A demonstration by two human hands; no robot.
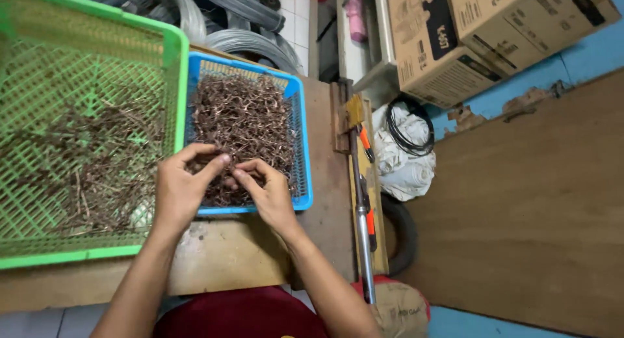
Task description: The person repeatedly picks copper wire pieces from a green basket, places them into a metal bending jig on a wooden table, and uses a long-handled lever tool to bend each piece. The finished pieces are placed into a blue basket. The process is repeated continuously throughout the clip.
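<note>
A person's left hand (179, 185) and right hand (266, 195) meet over the near edge of a blue basket (300, 149) full of tangled brown wire pieces (244, 120). Both hands' fingertips pinch together on a few strands, apparently separating one from the heap. Freeing it likely needs a gentle pull. A green basket (175, 71) sits left.

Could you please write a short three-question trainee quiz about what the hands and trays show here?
1. True or false: both hands reach into the blue tray.
2. Which tray is larger: A green tray, B blue?
3. What fills the blue tray?

Key:
1. True: left hand and right hand pinch the brown wire pieces with their fingers.
2. A.
3. Tangled brown wire pieces.
</note>
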